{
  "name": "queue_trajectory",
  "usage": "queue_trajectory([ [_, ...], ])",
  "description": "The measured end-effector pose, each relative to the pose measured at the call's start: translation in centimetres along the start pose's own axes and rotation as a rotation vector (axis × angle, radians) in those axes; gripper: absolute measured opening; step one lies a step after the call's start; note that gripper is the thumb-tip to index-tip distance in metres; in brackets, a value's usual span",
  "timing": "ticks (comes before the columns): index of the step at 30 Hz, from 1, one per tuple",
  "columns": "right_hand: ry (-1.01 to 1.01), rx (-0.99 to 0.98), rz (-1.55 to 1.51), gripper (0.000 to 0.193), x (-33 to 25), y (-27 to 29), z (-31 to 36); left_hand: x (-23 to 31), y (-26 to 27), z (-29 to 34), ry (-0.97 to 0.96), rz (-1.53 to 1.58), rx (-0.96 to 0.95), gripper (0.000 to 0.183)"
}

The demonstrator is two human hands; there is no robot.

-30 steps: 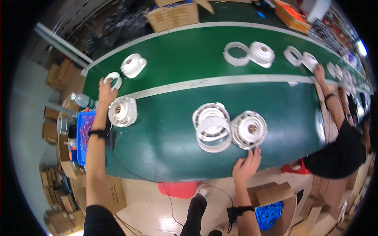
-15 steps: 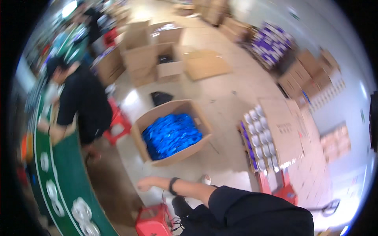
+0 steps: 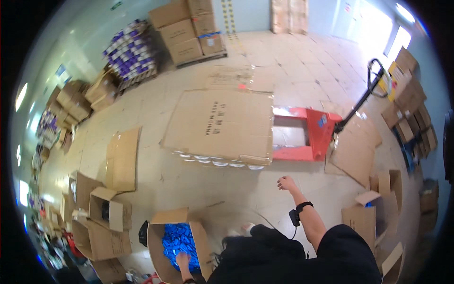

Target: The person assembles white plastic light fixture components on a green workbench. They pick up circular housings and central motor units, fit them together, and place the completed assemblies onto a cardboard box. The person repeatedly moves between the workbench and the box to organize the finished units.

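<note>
My left hand (image 3: 183, 260) reaches down into an open cardboard box (image 3: 201, 241) at the lower left. It is at the heap of small shiny blue packets (image 3: 177, 239) inside; its fingers are too small and blurred against them to show a grip. Out to the right, my right hand (image 3: 284, 183) hangs above the floor with loosely bent fingers and nothing visible in it. A black band with a small black device (image 3: 295, 217) and a cable is on that wrist. The hand is nearest a cardboard-covered stack of white round-ended items (image 3: 220, 164).
A red pallet jack (image 3: 314, 135) with a raised black handle stands by the covered stack (image 3: 189, 118). Loose cardboard sheets (image 3: 122, 161) lie on the floor. Open cartons (image 3: 109, 244) stand left, others (image 3: 359, 222) right. Stacked cartons (image 3: 179, 35) line the far wall.
The view has swung right, away from the green conveyor and the person beside it. The blue-packet box now appears lower left, with my left hand in it. The pallet jack has come fully into view.
</note>
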State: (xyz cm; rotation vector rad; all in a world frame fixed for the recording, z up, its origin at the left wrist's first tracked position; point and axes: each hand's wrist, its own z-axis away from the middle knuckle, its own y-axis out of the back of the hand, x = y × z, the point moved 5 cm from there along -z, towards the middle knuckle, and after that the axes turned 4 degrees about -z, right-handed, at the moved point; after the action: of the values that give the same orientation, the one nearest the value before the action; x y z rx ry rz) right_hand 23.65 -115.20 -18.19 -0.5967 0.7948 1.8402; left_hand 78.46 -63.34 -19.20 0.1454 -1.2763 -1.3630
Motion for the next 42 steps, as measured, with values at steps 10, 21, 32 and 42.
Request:
queue_trajectory([
  [10,-0.068,0.295,-0.278,0.055,-1.3,0.9,-7.9,32.7,-11.8,-23.9,-0.050,0.010,-0.569,0.038],
  [21,0.119,-0.018,-0.305,0.044,-16.9,-2.8,-7.1,41.9,-20.3,-34.3,0.557,1.104,-0.715,0.059],
  [32,0.780,0.153,-0.148,0.045,-30.4,1.7,0.2,53.5,-16.6,-31.6,0.245,1.149,-0.642,0.056],
  [42,1.283,0.241,-0.194,0.040,-28.5,18.2,13.4,71.2,-9.4,-13.6,-0.376,0.998,-0.159,0.044],
])
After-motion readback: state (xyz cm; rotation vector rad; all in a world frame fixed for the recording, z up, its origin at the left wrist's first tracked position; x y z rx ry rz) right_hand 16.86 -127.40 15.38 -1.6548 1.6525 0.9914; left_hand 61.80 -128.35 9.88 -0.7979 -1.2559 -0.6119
